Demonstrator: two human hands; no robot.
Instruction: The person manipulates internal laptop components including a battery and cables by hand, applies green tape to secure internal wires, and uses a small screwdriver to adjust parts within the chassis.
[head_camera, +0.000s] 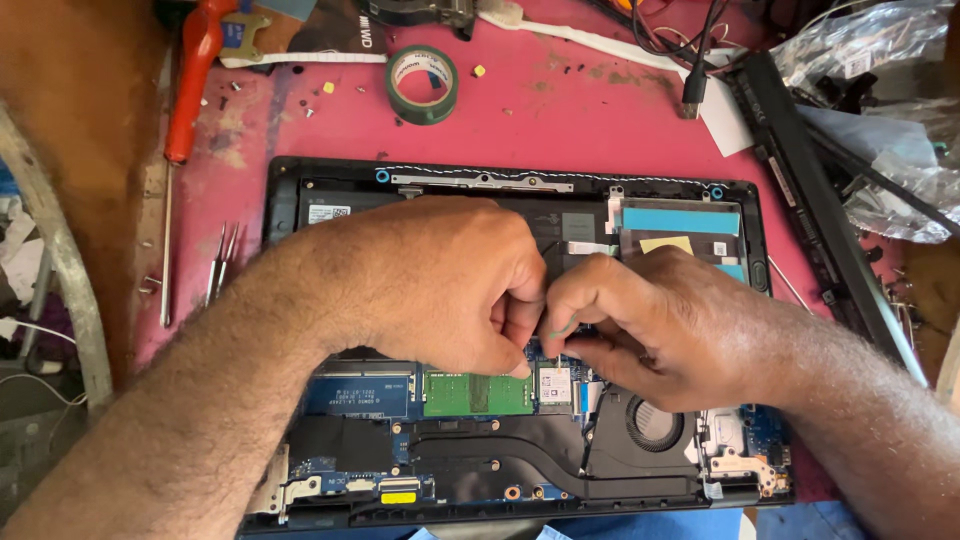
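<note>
An opened laptop base (300, 185) lies on a red worktop, its boards, green memory module (475, 393), heat pipe and fan (655, 422) exposed. My left hand (430, 285) rests over the middle of the laptop, fingers curled, fingertips pressing down beside a small silver wireless card (555, 383). My right hand (650, 325) meets it from the right, thumb and forefinger pinched just above that card, apparently on a thin wire; what is pinched is too small to tell. Both hands hide the battery area beneath them.
A roll of green tape (422, 84) lies behind the laptop. A red-handled screwdriver (190, 80) and tweezers (222, 262) lie at the left. A black laptop cover (810, 190), plastic bags and cables crowd the right. Loose screws dot the red worktop (560, 110).
</note>
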